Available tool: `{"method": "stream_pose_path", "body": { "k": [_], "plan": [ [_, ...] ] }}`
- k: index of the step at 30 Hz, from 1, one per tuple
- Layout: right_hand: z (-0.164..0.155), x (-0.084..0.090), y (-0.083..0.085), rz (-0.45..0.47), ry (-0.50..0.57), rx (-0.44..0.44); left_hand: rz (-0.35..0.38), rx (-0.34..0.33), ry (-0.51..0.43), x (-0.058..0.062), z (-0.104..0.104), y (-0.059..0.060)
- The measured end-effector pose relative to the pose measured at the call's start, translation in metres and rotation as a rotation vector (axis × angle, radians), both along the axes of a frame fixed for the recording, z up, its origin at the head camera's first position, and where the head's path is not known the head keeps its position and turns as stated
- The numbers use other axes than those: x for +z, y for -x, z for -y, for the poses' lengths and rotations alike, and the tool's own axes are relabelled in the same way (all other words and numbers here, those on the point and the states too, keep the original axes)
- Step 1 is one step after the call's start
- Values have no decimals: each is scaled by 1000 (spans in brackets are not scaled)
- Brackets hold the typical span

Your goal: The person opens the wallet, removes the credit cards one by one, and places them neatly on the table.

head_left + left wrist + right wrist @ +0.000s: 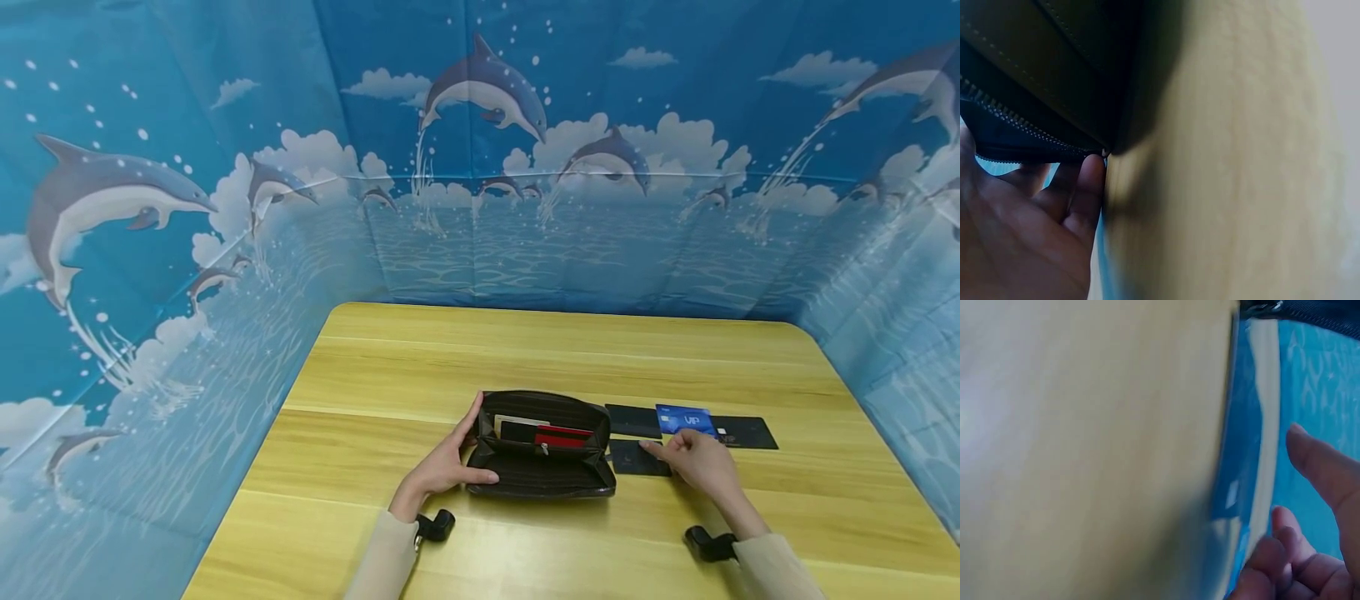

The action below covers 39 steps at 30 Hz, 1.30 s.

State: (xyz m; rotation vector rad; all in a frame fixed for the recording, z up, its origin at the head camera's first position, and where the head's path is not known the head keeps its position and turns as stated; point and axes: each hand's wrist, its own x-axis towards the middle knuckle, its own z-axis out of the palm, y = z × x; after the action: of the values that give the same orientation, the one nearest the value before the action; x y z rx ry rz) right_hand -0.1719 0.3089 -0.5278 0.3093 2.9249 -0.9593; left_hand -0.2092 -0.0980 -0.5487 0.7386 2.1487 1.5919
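A dark zip wallet [542,479] lies spread open on the table, with a red card [562,437] and a black card [517,431] in its middle pocket. My left hand [442,462] holds the wallet's left end, thumb on the front panel and fingers at the back edge. In the left wrist view, fingertips [1092,165] touch its corner by the zip. My right hand [701,462] hovers at a dark card [637,460] right of the wallet. Its thumb and fingers [1266,559] stand apart, and no card shows between them.
Behind that card lie another dark card [632,422], a blue VIP card [684,415] and a black VIP card [750,433], close together. The wooden table [375,367] is bordered by a dolphin-printed curtain [465,250] at the back and sides.
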Motion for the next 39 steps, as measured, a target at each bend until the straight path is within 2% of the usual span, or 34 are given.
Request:
{"method": "stream_pose_path", "body": {
  "k": [3, 11, 14, 19, 20, 26, 31, 35, 39],
  "plan": [
    [8, 8, 5, -86, 9, 6, -8, 15, -3, -7, 0, 2],
    [35, 22, 17, -312, 120, 39, -29, 21, -23, -10, 0, 2],
    [49, 33, 21, -385, 155, 42, -22, 20, -19, -10, 0, 2],
    [73, 55, 28, -497, 146, 115, -7, 10, -6, -7, 0, 2],
    [77, 58, 29, -507, 148, 137, -7, 5, -6, -3, 0, 1],
    [102, 73, 35, -499, 128, 304, 2, -32, -21, 22, 0, -6],
    [120, 76, 37, -397, 105, 457, 10, -36, -24, 28, 0, -9],
    [129, 73, 40, -306, 82, 571, 11, -42, -35, 27, -1, -9],
    [135, 72, 43, -287, 45, 636, 9, -42, -34, 26, 0, -9]
  ]
}}
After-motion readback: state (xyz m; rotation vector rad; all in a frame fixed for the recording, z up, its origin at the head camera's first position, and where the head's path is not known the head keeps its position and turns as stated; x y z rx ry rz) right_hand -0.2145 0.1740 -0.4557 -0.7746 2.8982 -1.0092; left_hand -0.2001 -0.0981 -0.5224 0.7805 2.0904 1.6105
